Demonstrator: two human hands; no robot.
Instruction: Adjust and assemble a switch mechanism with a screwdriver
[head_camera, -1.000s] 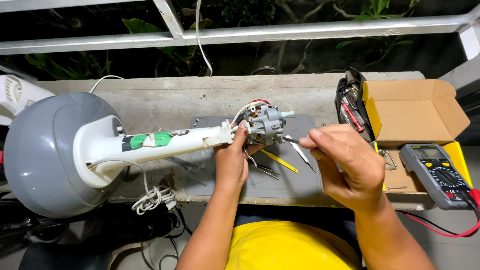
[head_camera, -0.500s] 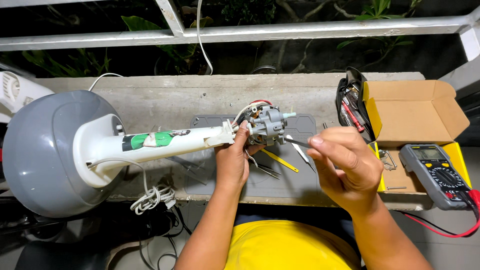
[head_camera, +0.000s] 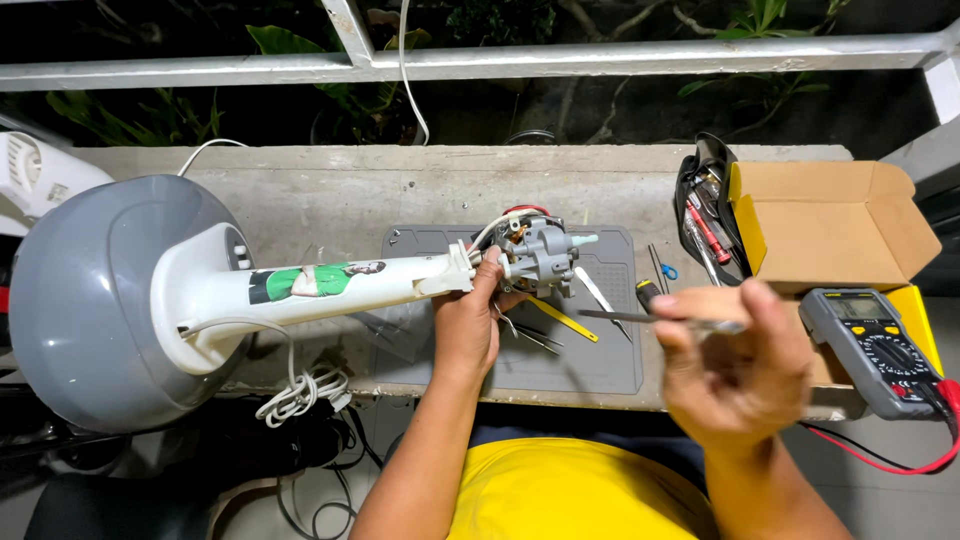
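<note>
Right hand (head_camera: 735, 375) blurred; fan base (head_camera: 85, 300) cropped

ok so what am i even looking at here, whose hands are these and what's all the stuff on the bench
The view comes from a camera worn on a person's head, looking down at their own two bare hands; the yellow shirt at the bottom is theirs. A grey concrete bench runs across the picture. On it lies a white fan stand with a round grey base, tipped on its side. The left hand grips the grey motor assembly with loose wires at the stand's top end, above a grey work mat. The right hand is raised off the bench and pinches a thin, blurred tool; I cannot tell what kind. On the right sit an open cardboard box, a black pouch of tools and a yellow and black multimeter.
</note>
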